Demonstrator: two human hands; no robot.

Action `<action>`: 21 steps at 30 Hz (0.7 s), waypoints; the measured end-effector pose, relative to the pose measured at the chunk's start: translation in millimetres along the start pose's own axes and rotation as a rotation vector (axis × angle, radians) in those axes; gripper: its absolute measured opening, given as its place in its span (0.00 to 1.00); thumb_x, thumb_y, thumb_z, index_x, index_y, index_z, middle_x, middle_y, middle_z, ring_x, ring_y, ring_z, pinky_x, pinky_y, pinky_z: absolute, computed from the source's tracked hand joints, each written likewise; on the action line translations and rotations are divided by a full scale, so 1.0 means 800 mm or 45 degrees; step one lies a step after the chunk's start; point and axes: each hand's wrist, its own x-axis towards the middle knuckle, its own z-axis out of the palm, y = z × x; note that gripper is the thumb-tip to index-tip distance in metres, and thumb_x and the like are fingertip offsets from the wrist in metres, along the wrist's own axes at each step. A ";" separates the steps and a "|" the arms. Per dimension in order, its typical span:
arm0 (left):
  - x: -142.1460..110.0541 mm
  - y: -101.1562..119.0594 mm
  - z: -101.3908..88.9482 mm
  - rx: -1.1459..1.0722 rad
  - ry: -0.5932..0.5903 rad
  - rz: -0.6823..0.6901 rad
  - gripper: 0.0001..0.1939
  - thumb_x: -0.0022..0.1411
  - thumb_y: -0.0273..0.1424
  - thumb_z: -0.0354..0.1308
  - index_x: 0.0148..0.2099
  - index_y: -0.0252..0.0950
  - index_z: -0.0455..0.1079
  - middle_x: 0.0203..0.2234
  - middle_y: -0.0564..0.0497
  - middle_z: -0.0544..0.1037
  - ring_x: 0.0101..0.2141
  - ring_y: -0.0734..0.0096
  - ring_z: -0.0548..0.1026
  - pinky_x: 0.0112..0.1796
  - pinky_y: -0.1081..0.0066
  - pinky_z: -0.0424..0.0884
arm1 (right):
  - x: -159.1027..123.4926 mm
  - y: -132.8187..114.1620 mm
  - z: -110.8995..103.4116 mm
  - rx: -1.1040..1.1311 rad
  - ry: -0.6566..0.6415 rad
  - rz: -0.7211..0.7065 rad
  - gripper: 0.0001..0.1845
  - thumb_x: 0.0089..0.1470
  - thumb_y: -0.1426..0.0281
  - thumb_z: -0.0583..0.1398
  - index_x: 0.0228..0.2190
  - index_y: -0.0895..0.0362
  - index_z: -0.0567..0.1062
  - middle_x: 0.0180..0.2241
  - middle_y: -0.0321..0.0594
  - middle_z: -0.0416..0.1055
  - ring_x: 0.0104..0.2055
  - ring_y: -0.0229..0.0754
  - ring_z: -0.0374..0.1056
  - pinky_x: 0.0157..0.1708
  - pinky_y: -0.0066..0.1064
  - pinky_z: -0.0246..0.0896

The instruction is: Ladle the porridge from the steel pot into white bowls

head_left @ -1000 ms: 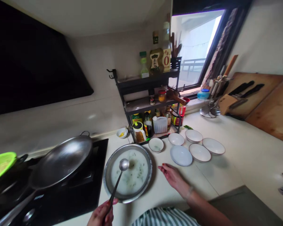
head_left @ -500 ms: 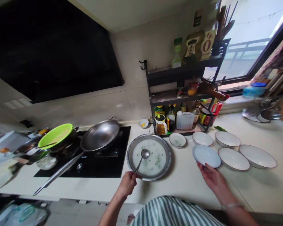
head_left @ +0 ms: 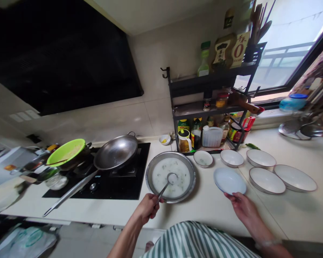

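Note:
My left hand point(head_left: 148, 208) is closed round the handle of a metal ladle point(head_left: 164, 190). The ladle's bowl is in the white liquid with green bits, inside a large metal basin point(head_left: 150, 182). A pale blue bowl point(head_left: 229, 181) is in my right hand point(head_left: 242, 206), which pinches its near rim between thumb and fingers. This bowl sits to the right of the basin, before the other bowls. A small bowl point(head_left: 203, 158) with a little liquid stands by the basin's right edge. Beyond my right hand are a white bowl point(head_left: 232, 157) and several more.
An empty wok point(head_left: 117, 152) rests on the black stove point(head_left: 123, 191), its long handle reaching over the counter's front. Behind it to the left is a green colander point(head_left: 67, 152). A spice rack point(head_left: 204, 114) with bottles stands at the wall; strainers point(head_left: 290, 129) lie at the far right.
The ladle has moved a little right and its bowl has dipped into the liquid. My right hand has brought the pale blue bowl slightly left, toward the basin.

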 end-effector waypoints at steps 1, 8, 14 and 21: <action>-0.002 0.000 -0.002 -0.048 -0.016 -0.020 0.10 0.56 0.33 0.51 0.31 0.31 0.68 0.12 0.62 0.57 0.11 0.85 0.46 0.15 0.76 0.40 | -0.006 -0.002 0.002 0.029 0.004 0.035 0.14 0.25 0.77 0.66 0.19 0.52 0.69 0.16 0.34 0.70 0.22 0.44 0.71 0.13 0.26 0.62; -0.007 0.000 -0.010 -0.170 -0.032 -0.053 0.15 0.47 0.39 0.59 0.31 0.32 0.68 0.12 0.62 0.58 0.12 0.86 0.47 0.16 0.75 0.38 | -0.038 -0.016 0.021 0.107 0.001 0.172 0.15 0.23 0.76 0.68 0.20 0.55 0.71 0.16 0.32 0.72 0.17 0.38 0.68 0.13 0.23 0.61; -0.010 0.001 -0.012 -0.183 -0.035 -0.049 0.18 0.45 0.42 0.62 0.32 0.32 0.68 0.12 0.63 0.59 0.12 0.87 0.48 0.17 0.75 0.38 | -0.053 -0.015 0.031 0.112 -0.021 0.261 0.15 0.25 0.74 0.68 0.22 0.55 0.72 0.20 0.33 0.74 0.19 0.36 0.66 0.16 0.23 0.63; -0.012 0.005 -0.010 -0.219 -0.069 -0.047 0.20 0.43 0.43 0.63 0.33 0.31 0.68 0.12 0.64 0.59 0.12 0.87 0.47 0.17 0.75 0.37 | -0.065 -0.009 0.038 0.101 -0.060 0.290 0.17 0.25 0.75 0.69 0.23 0.54 0.72 0.21 0.33 0.74 0.20 0.36 0.66 0.17 0.24 0.64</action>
